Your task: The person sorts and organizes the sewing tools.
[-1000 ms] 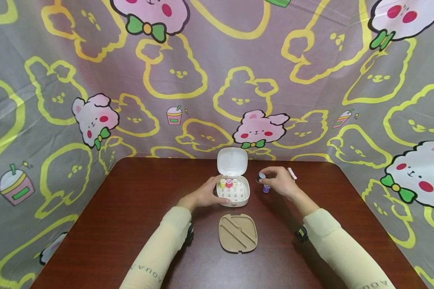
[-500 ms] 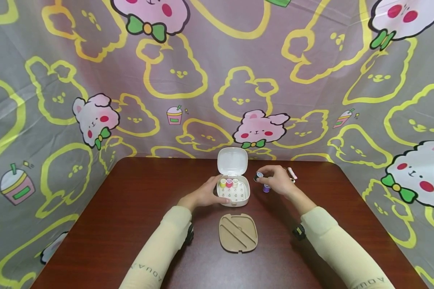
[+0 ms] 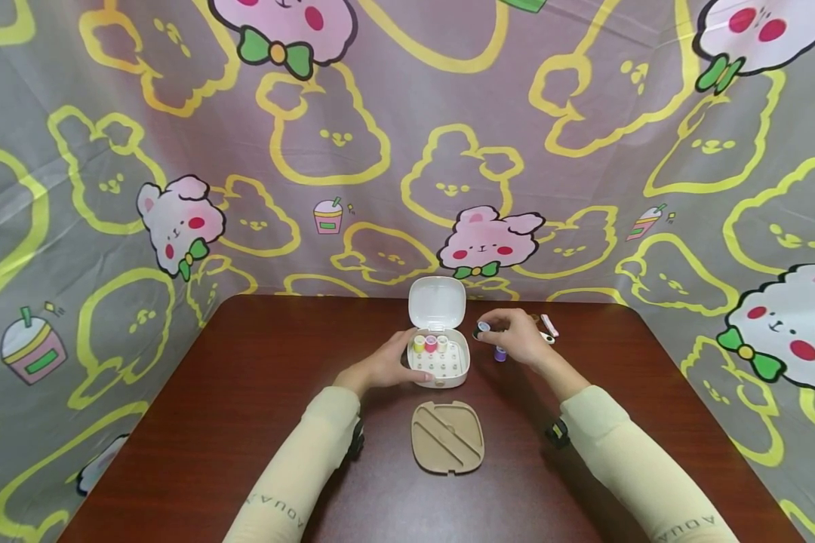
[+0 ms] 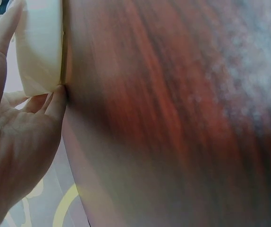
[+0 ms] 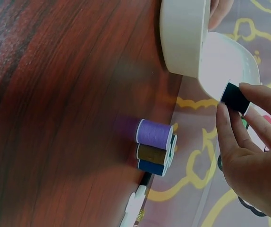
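A white box with its lid raised stands on the table, with yellow, pink and white spools in a row at the back of its pegged inside. My left hand grips the box's left side, fingers around it and thumb at the front, as the left wrist view confirms with the box wall. Right of the box, my right hand pinches a black spool above the table. Under that hand stands a purple spool; brown and blue spools are beside it in the right wrist view.
A beige tray with diagonal ridges lies in front of the box. Behind the right hand lies a small white-and-red item. A patterned cloth hangs behind the table.
My right hand has moved slightly left with the black spool, toward the box, uncovering more of the small items behind it. The left hand and the box have stayed in place.
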Action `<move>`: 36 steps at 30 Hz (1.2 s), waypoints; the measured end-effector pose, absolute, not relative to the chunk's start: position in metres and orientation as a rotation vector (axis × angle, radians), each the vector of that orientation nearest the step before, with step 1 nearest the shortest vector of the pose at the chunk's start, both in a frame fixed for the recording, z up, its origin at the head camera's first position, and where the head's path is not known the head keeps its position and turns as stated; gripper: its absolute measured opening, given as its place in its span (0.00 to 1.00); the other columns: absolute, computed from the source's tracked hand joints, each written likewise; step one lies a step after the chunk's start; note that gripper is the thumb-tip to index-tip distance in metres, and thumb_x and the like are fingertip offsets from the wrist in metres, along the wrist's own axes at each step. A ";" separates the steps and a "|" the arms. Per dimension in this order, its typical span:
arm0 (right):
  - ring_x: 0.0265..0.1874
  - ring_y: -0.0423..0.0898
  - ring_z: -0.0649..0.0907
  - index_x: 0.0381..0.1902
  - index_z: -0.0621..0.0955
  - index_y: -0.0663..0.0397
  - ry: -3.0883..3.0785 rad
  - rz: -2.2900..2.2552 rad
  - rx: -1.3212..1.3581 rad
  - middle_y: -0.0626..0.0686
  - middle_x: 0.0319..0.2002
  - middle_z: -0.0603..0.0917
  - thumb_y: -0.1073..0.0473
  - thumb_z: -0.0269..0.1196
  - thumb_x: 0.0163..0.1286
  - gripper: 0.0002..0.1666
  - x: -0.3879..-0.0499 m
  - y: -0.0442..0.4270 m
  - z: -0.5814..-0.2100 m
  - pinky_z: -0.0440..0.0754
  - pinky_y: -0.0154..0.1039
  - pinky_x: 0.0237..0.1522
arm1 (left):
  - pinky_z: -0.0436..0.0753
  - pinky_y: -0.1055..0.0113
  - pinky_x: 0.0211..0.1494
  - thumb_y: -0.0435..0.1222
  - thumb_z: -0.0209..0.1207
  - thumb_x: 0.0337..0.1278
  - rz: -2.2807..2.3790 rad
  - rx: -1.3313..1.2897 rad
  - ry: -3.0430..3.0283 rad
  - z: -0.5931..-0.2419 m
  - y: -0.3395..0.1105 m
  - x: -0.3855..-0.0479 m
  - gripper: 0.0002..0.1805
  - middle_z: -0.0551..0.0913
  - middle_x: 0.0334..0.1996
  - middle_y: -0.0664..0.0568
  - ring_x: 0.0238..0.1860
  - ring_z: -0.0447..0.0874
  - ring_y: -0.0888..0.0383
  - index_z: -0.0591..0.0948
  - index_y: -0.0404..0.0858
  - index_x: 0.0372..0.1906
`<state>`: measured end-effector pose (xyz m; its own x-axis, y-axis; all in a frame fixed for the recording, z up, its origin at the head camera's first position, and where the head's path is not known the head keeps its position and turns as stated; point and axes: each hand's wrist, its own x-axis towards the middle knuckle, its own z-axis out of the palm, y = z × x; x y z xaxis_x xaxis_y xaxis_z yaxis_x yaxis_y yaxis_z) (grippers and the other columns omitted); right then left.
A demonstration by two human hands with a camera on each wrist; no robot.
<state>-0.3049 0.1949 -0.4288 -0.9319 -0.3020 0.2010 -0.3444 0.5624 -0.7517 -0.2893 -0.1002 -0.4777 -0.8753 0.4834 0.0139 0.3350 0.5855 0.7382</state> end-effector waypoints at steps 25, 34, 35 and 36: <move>0.41 0.50 0.87 0.46 0.88 0.62 -2.714 1.227 0.607 0.54 0.39 0.90 0.65 0.73 0.62 0.13 -0.311 0.181 -0.432 0.82 0.46 0.46 | 0.61 0.51 0.77 0.49 0.77 0.50 1.167 0.702 2.639 -0.477 -0.100 -0.289 0.55 0.63 0.73 0.41 0.73 0.63 0.47 0.59 0.40 0.80; 0.42 0.53 0.88 0.46 0.87 0.64 -2.727 1.203 0.612 0.55 0.39 0.90 0.66 0.73 0.62 0.14 -0.312 0.178 -0.433 0.82 0.47 0.46 | 0.61 0.51 0.77 0.49 0.77 0.50 1.153 0.700 2.640 -0.477 -0.100 -0.289 0.55 0.63 0.73 0.41 0.73 0.63 0.47 0.59 0.40 0.80; 0.41 0.52 0.88 0.46 0.87 0.64 -2.728 1.200 0.612 0.55 0.39 0.90 0.65 0.73 0.63 0.14 -0.312 0.178 -0.434 0.83 0.47 0.46 | 0.61 0.51 0.77 0.49 0.77 0.50 1.152 0.705 2.641 -0.477 -0.100 -0.289 0.55 0.63 0.73 0.41 0.73 0.63 0.47 0.59 0.40 0.79; 0.41 0.52 0.88 0.46 0.87 0.64 -2.730 1.191 0.613 0.55 0.39 0.90 0.65 0.73 0.63 0.14 -0.312 0.177 -0.434 0.83 0.47 0.45 | 0.61 0.51 0.77 0.49 0.77 0.50 1.149 0.707 2.643 -0.477 -0.100 -0.289 0.55 0.63 0.73 0.41 0.73 0.63 0.47 0.59 0.40 0.79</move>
